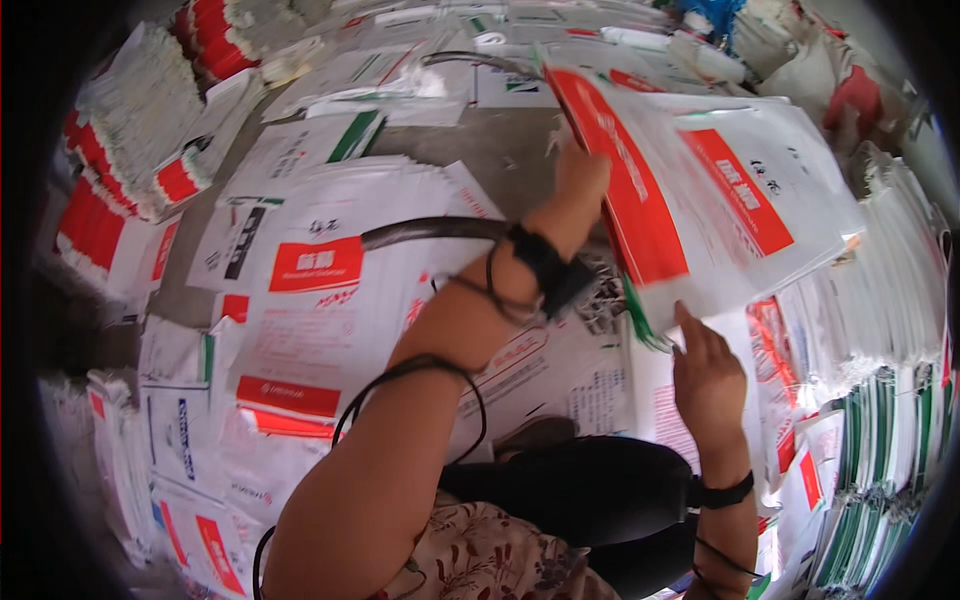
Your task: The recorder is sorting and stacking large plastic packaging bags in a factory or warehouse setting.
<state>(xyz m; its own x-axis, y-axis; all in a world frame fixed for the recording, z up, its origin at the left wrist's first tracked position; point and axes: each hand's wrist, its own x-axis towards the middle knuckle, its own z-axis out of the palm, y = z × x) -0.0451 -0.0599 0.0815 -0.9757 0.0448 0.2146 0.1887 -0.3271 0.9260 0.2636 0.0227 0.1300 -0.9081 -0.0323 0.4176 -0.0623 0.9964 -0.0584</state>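
A flat white woven sack (740, 200) with red printed panels is raised at a tilt in front of me, right of centre. My left hand (582, 175) grips its left red edge; the fingertips are blurred and partly hidden. Just below the sack's lower edge is my right hand (710, 380), fingers stretched upward and apart. Whether a fingertip touches the sack I cannot tell. Green strands (636, 315) hang at the sack's lower left corner. Under my left forearm lies a fanned pile of white sacks (320, 340) with red print.
Dark curved bars (430, 232) cross the piles, one behind my left wrist. Stacked sacks (895, 270) rise along the right, with green-edged bundles (870, 480) below. More red-ended bundles (140, 120) stand at the far left. Grey floor (430, 150) shows between piles.
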